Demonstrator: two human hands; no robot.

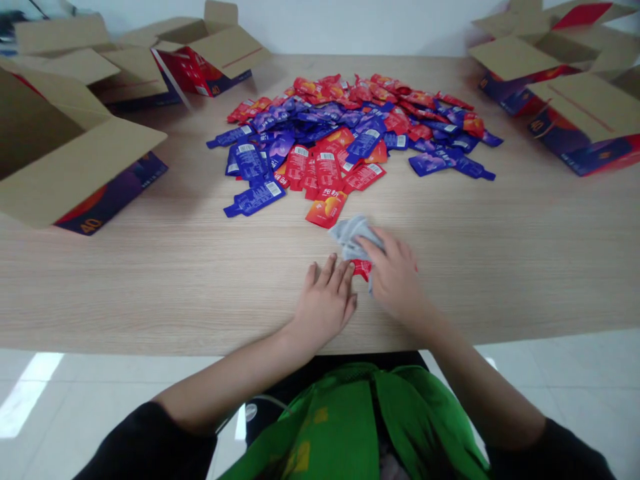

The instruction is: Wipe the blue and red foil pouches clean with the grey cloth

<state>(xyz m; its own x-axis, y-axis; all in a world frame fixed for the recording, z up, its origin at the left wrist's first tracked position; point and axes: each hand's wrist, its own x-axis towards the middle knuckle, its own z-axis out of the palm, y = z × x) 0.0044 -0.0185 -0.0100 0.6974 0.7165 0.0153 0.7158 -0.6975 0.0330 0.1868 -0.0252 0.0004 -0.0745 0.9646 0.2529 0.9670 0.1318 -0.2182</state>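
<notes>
My right hand [397,273] is closed on a grey-blue cloth [354,233], pressing it over a red pouch [361,268] on the table. Most of that pouch is hidden by the cloth and the hand. My left hand [324,300] lies flat with fingers stretched out, its fingertips at the pouch's left end. Just beyond the cloth lies a red pouch with an orange picture [326,208], at the near edge of a heap of red pouches [327,170] and blue pouches [260,199].
Open cardboard boxes stand on the left, one near [110,193] and one farther back [215,67]. More open boxes [580,127] stand at the back right. The wooden table [150,287] ends at a front edge close to my body. A pale wall rises behind.
</notes>
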